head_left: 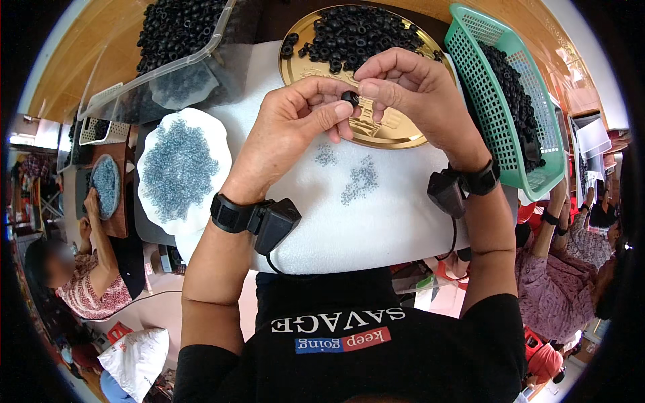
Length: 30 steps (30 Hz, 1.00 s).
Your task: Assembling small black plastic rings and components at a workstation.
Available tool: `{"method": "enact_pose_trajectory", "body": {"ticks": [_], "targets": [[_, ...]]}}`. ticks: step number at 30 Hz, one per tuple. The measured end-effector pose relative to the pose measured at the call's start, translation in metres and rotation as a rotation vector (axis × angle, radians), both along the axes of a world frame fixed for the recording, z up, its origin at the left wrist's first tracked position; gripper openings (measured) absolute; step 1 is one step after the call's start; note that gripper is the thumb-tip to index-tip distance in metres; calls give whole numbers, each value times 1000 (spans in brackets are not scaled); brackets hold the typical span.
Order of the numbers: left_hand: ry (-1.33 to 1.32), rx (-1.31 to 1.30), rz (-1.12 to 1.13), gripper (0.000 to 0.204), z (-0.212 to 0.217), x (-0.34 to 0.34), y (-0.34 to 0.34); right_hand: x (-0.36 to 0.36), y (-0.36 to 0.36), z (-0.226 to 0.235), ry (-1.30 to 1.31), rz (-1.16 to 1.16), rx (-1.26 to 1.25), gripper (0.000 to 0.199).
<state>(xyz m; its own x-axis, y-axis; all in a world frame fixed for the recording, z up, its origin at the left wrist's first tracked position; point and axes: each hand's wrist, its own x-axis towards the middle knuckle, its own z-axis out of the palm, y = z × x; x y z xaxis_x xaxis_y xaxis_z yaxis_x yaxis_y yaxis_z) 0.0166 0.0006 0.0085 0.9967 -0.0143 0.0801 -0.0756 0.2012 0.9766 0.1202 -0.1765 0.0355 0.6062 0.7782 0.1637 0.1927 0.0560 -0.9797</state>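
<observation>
Between the thumb and fingers of my left hand (287,127) is a small black ring-shaped part (350,98), held over the near edge of a round gold tray (396,134). My right hand (424,94) is just beside it, thumb and index finger pinched together close to the part. Whatever sits in that pinch is too small to make out. Many similar black parts (363,33) are heaped on the tray's far side. Nearer me, two small scatterings of tiny clear bluish rings (361,178) lie on the white foam-like work surface (295,221).
At left stands a white scalloped dish (218,144) of clear bluish rings, below a clear plastic bin (222,30) of black parts. A green perforated basket (480,111) with more black parts stands at right. Other people (94,282) sit on both sides.
</observation>
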Motion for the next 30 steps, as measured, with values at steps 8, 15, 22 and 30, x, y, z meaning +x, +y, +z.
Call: {"method": "enact_pose_trajectory", "body": {"ticks": [8,15,22,30], "targets": [[-4,-14,-17,22,-1,1,1,-4,3,-2,-101,-35,18,18],[3,-65,-41,22,-2,1,1,-5,6,0,-72,-68,-107,19],[24,-189,23,21,3,1,7,37,-15,-9,-174,-305,-166,23],[13,-260,109,21,1,5,15,50,-20,-37,-800,-293,-422,16]]}}
